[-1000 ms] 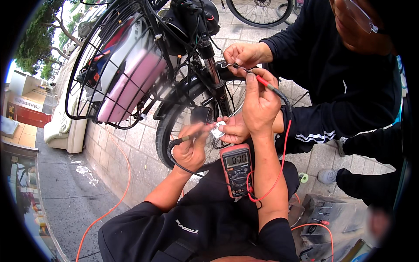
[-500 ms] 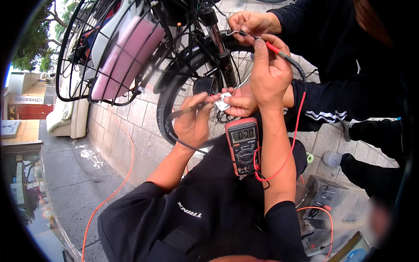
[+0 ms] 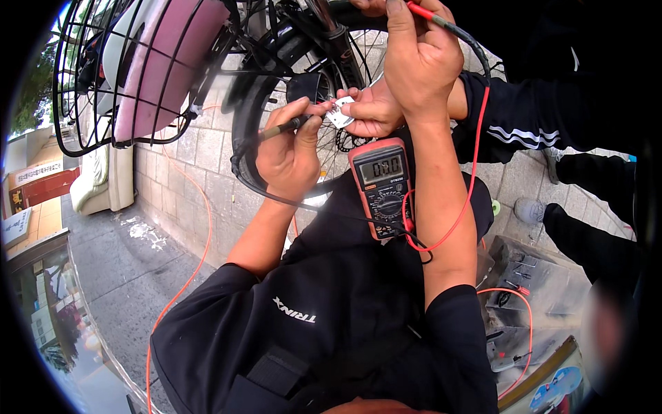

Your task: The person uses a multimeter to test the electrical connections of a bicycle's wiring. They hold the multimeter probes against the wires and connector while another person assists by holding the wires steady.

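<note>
Change: since a second ago we see the right hand (image 3: 420, 65) risen toward the top edge with its red probe, while the left hand (image 3: 289, 155) has kept its place by the wheel; the view has also closed in on the meter.
Bicycle: the bicycle wheel (image 3: 276, 110) stands upright just beyond our hands, with the wire basket (image 3: 124, 76) and a pink cushion (image 3: 165, 62) up left, so the work is done right at the fork.
Co-worker: a second person in a dark striped sleeve (image 3: 524, 131) reaches in from the right, and that person's hand (image 3: 372, 110) pinches the small white connector (image 3: 339, 112) steady between the two of ours.
Multimeter: the red-cased multimeter (image 3: 385, 186) rests on our lap, screen up, so we can read it without letting go.
Red lead: the red wire (image 3: 476, 159) loops from the meter up to the right hand.
Right grip: closed around the red probe (image 3: 434, 17), its tip beyond the top edge.
Left grip: narrow, thumb and fingers holding the black probe (image 3: 283, 127) like a pen, its tip at the connector.
Black lead: it trails under the left wrist back to the meter.
</note>
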`<state>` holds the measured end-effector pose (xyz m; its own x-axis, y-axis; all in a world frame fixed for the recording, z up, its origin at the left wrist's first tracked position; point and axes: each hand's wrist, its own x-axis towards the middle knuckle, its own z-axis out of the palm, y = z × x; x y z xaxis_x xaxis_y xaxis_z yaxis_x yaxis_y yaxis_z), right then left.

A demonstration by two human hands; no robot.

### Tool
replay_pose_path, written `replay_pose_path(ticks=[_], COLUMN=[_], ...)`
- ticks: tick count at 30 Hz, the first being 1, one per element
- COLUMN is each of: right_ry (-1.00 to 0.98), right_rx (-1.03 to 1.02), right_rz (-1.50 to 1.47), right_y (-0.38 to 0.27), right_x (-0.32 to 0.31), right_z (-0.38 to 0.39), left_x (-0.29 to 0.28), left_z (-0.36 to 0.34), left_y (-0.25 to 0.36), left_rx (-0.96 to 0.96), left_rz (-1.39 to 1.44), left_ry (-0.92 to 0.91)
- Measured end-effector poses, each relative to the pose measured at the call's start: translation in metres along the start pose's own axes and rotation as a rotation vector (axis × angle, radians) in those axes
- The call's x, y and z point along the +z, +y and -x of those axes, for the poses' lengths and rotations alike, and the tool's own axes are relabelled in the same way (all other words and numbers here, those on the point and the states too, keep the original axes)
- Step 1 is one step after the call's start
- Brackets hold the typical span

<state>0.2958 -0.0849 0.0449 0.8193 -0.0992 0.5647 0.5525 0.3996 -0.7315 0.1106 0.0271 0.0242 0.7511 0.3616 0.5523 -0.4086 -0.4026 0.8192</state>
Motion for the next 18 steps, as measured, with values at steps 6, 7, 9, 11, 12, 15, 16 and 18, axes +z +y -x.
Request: replay_pose_path(ticks=[6, 7, 9, 11, 12, 15, 16, 18], right_ry=[-0.013, -0.016, -0.021, -0.028, -0.033, -0.021, -0.005, 0.023], right_rx=[0.040, 0.034, 0.022, 0.045, 0.056, -0.043, -0.014, -0.020], right_rz=[-0.036, -0.025, -0.004, -0.064, -0.093, 0.167, 0.160, 0.189], right_y=[-0.001, -0.002, -0.004, -0.003, -0.003, -0.004, -0.016, -0.008], right_x=[0.000, -0.001, -0.002, -0.001, -0.001, -0.003, 0.002, 0.001], right_z=[0.000, 0.000, -0.001, -0.001, -0.001, 0.001, 0.000, 0.003], left_x=[0.001, 0.001, 0.001, 0.002, 0.002, 0.001, -0.001, 0.001], left_z=[0.000, -0.001, -0.001, -0.001, 0.000, -0.001, 0.000, -0.003], left_y=[0.001, 0.001, 0.001, 0.001, 0.002, 0.001, 0.001, 0.002], left_rx=[0.002, 0.002, 0.000, -0.001, -0.005, 0.016, 0.015, 0.048], left_rz=[0.009, 0.010, 0.001, -0.013, -0.005, -0.013, -0.043, -0.031], left_ry=[0.000, 0.001, 0.004, 0.008, 0.003, -0.006, -0.010, -0.007])
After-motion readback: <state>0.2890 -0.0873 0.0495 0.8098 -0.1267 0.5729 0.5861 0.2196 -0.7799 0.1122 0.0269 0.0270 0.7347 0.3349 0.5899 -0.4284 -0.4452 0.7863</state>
